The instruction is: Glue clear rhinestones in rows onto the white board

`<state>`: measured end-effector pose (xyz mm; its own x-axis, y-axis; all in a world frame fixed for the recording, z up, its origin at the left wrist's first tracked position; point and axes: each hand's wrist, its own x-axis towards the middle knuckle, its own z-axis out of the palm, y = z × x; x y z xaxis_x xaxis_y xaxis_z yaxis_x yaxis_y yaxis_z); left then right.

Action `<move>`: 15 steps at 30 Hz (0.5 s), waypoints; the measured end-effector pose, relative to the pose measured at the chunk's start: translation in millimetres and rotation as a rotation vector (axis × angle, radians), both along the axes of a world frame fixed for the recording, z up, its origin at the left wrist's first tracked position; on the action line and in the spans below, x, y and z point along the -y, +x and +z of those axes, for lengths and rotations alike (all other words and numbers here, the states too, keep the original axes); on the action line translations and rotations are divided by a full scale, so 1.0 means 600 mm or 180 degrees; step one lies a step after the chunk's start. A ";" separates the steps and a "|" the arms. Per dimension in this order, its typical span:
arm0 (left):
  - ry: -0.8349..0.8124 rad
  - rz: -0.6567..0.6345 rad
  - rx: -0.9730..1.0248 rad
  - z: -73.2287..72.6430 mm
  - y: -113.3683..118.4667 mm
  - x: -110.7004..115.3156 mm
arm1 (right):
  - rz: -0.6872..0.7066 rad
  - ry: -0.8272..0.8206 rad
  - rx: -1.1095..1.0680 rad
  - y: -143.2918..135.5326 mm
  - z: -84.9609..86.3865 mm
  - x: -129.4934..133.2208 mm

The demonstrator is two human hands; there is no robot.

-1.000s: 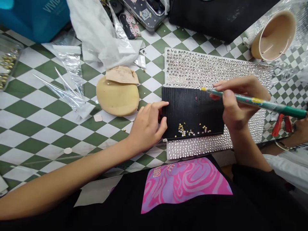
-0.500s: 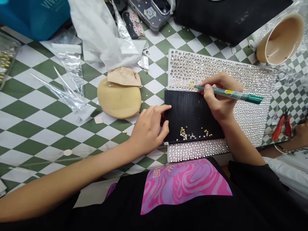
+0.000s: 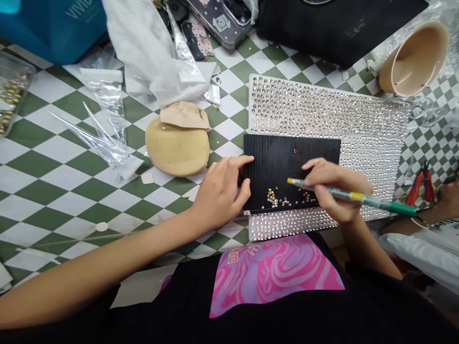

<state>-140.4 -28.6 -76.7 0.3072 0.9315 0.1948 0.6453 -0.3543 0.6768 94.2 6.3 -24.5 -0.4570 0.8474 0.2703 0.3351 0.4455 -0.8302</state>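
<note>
My right hand (image 3: 339,186) is closed round a green pen-like stick (image 3: 373,200) with a yellow tip. That tip hovers over or touches a black ridged tray (image 3: 272,160); I cannot tell which. Small gold and clear rhinestones (image 3: 274,198) lie scattered along the tray's near side. At the tray's left edge, my left hand (image 3: 224,191) holds it, index fingertip on top and thumb against the side. Beneath the tray is a white panel (image 3: 322,107) covered in rows of clear rhinestones.
Left of the tray lie a yellow oval pad (image 3: 179,150) and silvery pointed bags (image 3: 107,105). A beige cup (image 3: 412,59) stands at the back right, with red-handled pliers (image 3: 416,188) below it. Another person's hand (image 3: 448,198) shows at the right edge.
My right hand has moved with the stick from the panel's rhinestone rows toward me, over the tray. My left hand stays at the tray's edge.
</note>
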 end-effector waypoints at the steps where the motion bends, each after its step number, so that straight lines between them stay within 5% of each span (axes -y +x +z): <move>1: -0.0002 0.0003 0.0002 0.000 0.000 0.000 | 0.0119 -0.0077 -0.0004 0.004 -0.001 0.015; 5: 0.0068 0.0003 -0.0037 0.001 0.000 0.000 | 0.0109 -0.0111 -0.0036 0.011 -0.007 0.049; 15: 0.0097 0.0016 -0.0037 -0.001 -0.001 -0.001 | 0.0172 -0.0070 0.0019 0.012 -0.014 0.055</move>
<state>-140.9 -28.2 -77.1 0.3050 0.9267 0.2195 0.6548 -0.3714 0.6582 101.7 -27.0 -32.8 -0.5039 0.8271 0.2489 0.3161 0.4448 -0.8380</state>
